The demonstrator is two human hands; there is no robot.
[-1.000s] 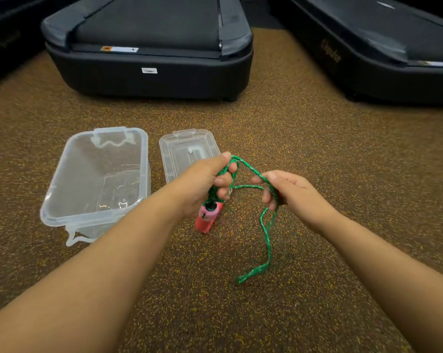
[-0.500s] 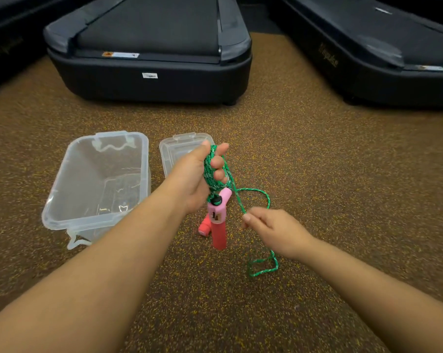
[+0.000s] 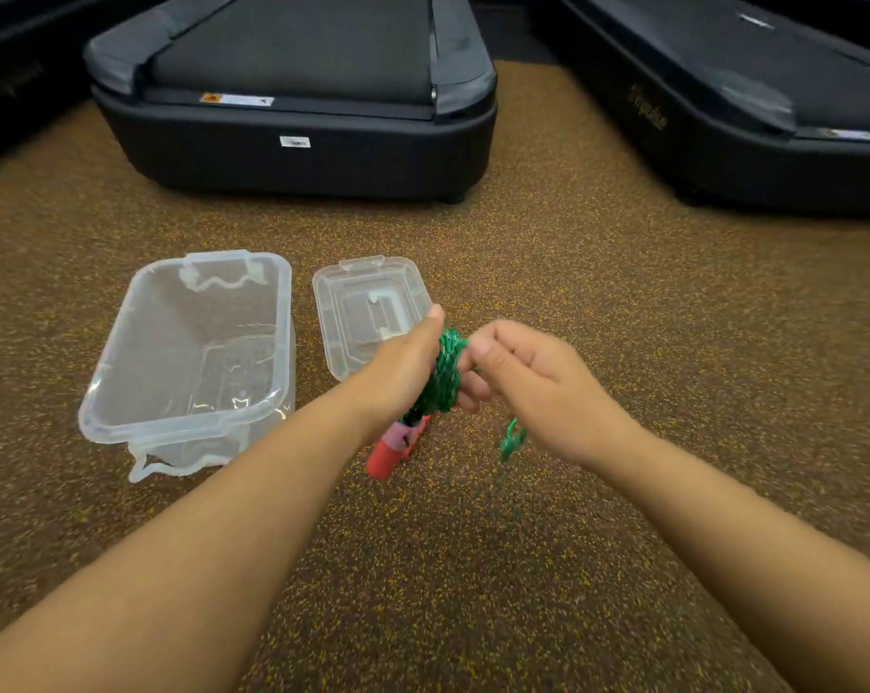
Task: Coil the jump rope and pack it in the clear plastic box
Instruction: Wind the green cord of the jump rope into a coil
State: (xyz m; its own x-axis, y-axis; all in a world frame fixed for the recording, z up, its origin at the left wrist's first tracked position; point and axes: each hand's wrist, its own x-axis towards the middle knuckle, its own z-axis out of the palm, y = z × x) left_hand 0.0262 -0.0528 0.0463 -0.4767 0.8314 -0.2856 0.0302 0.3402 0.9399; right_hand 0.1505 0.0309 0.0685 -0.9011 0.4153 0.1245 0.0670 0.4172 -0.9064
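A green jump rope [image 3: 445, 375] is wound in several turns around my left hand [image 3: 403, 365], which grips the coil. Its pink and red handles [image 3: 395, 445] hang below that hand, close to the floor. My right hand [image 3: 533, 387] is just right of the coil, pinching the loose end of the rope; a short green tail [image 3: 513, 440] dangles under it, blurred. The clear plastic box [image 3: 138, 392] stands open on the floor to the left, with nothing visible inside. Its clear lid [image 3: 353, 297] lies flat beside it, partly behind my left hand.
Speckled brown rubber floor [image 3: 473, 567] stretches all around. A dark treadmill base [image 3: 293, 142] stands behind the box, a second treadmill [image 3: 723, 122] at the right rear, and another dark machine edge [image 3: 8, 92] at the far left.
My right hand rose from low on the floor side up to the coil, bringing the loose rope with it. The trailing loop left the floor and only a short tail hangs now.
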